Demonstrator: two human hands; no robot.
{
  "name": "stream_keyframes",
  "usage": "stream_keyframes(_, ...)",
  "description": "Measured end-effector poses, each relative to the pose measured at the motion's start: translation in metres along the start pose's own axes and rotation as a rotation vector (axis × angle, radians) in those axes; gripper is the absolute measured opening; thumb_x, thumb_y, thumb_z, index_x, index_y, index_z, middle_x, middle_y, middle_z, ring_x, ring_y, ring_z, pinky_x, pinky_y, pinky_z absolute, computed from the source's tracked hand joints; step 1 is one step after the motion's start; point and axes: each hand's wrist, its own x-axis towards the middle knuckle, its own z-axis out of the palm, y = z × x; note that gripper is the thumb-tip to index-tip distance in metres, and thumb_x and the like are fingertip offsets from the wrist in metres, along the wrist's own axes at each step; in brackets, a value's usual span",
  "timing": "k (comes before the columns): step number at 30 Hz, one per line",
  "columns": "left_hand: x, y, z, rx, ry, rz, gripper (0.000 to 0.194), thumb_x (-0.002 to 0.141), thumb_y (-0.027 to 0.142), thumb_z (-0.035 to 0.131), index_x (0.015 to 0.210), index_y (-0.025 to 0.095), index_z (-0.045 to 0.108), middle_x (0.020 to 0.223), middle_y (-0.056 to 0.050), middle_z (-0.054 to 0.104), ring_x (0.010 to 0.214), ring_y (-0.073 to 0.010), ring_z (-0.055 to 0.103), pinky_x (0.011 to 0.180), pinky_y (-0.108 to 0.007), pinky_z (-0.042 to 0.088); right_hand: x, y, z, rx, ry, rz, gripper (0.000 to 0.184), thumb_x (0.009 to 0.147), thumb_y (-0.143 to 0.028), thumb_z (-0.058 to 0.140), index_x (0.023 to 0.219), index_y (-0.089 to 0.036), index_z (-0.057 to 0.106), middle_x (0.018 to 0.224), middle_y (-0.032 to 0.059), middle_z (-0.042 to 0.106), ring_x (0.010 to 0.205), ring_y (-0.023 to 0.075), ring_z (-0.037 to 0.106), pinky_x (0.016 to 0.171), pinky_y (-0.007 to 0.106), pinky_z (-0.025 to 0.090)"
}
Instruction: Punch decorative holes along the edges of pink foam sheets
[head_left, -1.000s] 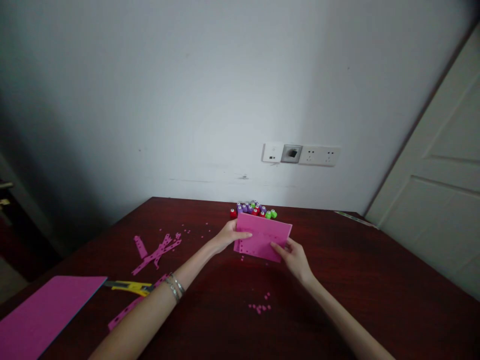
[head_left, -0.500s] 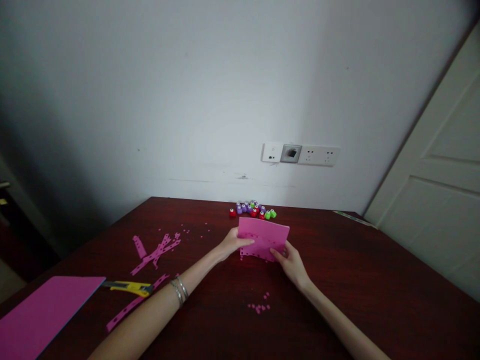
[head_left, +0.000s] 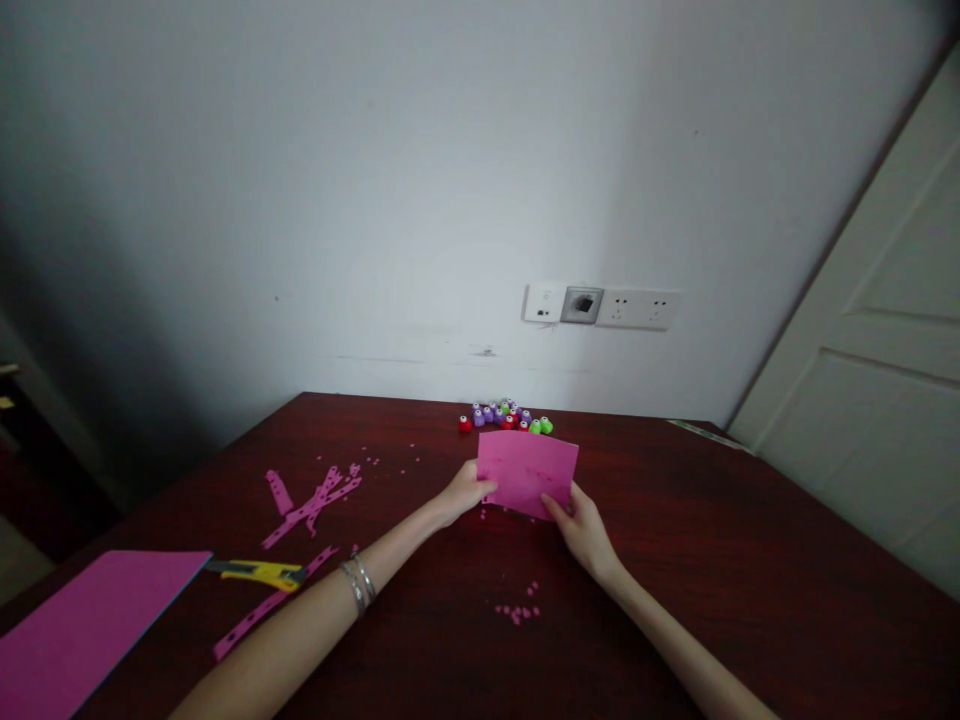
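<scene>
A pink rectangular sheet (head_left: 529,468), which looks like craft foam, is held up between my two hands above the table. My left hand (head_left: 461,494) is closed on its left edge, thumb across the front. At the lower right edge my right hand (head_left: 585,528) grips it, also with the thumb in front. The fingers behind the sheet are hidden. A bit of a punched edge shows under the sheet by my left thumb. Small pink punched-out pieces (head_left: 517,612) lie on the table nearer to me.
Small red, purple and green craft punches (head_left: 501,416) cluster behind the sheet near the wall. To the left lie punched pink strips (head_left: 311,508), a yellow utility knife (head_left: 262,574) and a large pink sheet (head_left: 105,610). Sockets (head_left: 637,309) sit on the wall.
The pink sheet first tilted and bowed, its row of punched holes showing along the bottom; now it stands flatter, with most holes no longer visible. Both hands have kept hold, shifting only slightly.
</scene>
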Motion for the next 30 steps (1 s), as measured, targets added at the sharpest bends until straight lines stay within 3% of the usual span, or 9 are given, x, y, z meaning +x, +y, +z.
stream_keyframes(8,-0.003,0.007,0.002,0.014,-0.021,0.005,0.015,0.056,0.005,0.05,0.067,0.012,0.054,0.06,0.004,0.052,0.054,-0.0074,0.046,0.05,-0.018,0.033,0.0,0.003,-0.002,-0.027,0.042,0.033,0.035,0.073,-0.045,0.058,0.092,-0.016,0.058,0.094,0.0096,0.068,0.085,0.025,0.063,0.08,0.04,0.049)
stream_keyframes(16,-0.01,-0.008,0.002,0.068,0.043,0.012,0.013,0.06,0.008,0.049,0.071,0.013,0.052,0.061,0.003,0.051,0.055,-0.0082,0.046,0.051,-0.019,0.035,-0.004,0.005,-0.001,-0.079,0.047,0.066,0.033,0.069,-0.042,0.06,0.091,-0.016,0.061,0.095,0.0101,0.067,0.09,0.0276,0.06,0.089,0.044,0.042)
stream_keyframes(20,-0.012,0.005,-0.001,0.158,0.055,0.07,0.032,0.059,0.006,0.05,0.09,0.013,0.052,0.078,-0.001,0.057,0.066,-0.0105,0.052,0.057,-0.019,0.038,0.001,0.002,-0.003,-0.041,0.02,0.101,0.034,0.067,-0.039,0.06,0.092,-0.016,0.058,0.095,0.0095,0.067,0.089,0.0255,0.062,0.085,0.04,0.046)
stream_keyframes(24,-0.023,0.021,-0.004,0.328,0.093,0.086,0.055,0.056,0.008,0.054,0.109,0.012,0.041,0.097,-0.008,0.058,0.083,-0.0169,0.056,0.065,-0.022,0.042,0.0,-0.001,-0.005,0.004,-0.012,0.168,0.047,0.062,-0.037,0.061,0.103,-0.016,0.051,0.096,0.0095,0.067,0.089,0.0241,0.064,0.08,0.037,0.05)
stream_keyframes(30,-0.044,0.016,-0.005,0.426,-0.079,0.005,0.079,0.053,0.009,0.057,0.126,0.014,0.027,0.089,-0.007,0.062,0.074,-0.0193,0.059,0.058,-0.023,0.04,-0.014,0.001,-0.008,-0.078,-0.075,0.326,0.081,0.058,-0.028,0.062,0.131,-0.014,0.03,0.068,0.0003,0.068,0.062,0.0222,0.066,0.056,0.034,0.052)
